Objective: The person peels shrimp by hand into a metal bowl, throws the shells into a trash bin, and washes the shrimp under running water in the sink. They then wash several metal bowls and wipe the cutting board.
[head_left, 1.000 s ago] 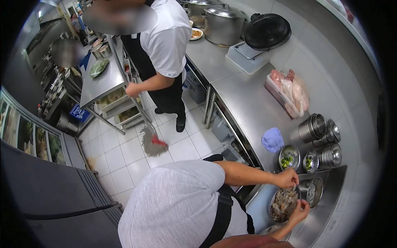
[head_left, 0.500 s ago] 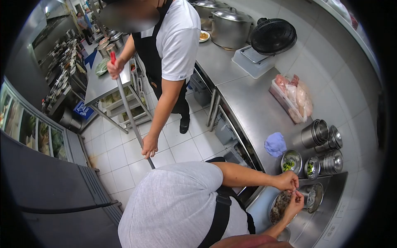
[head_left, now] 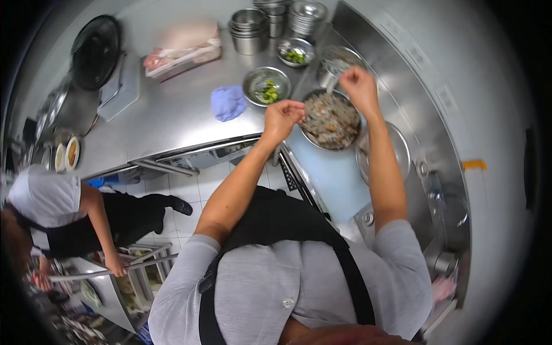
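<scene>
A metal bowl heaped with greyish raw shrimp (head_left: 332,121) sits before me on a pale blue board (head_left: 330,181). My left hand (head_left: 283,120) is at the bowl's left rim, fingertips pinched together; whatever is between them is too small to make out. Above the far right rim, my right hand (head_left: 359,87) is closed, with a pale, translucent shrimp (head_left: 332,85) hanging at its fingertips, somewhat blurred. Just behind it stands a metal pot (head_left: 343,55) with greyish pieces inside. A steel bowl with cut greens (head_left: 266,86) is to the left of the shrimp.
A smaller bowl of greens (head_left: 295,54), stacked metal containers (head_left: 249,31), a purple cloth (head_left: 228,103) and a tub of raw meat (head_left: 184,56) stand on the steel counter. Under my right forearm lies a round metal bowl (head_left: 397,150). At left, a co-worker (head_left: 86,218) grips a long pole.
My view has swung toward the counter, so the co-worker now appears at lower left. My hands, close together over the bowl before, have moved apart.
</scene>
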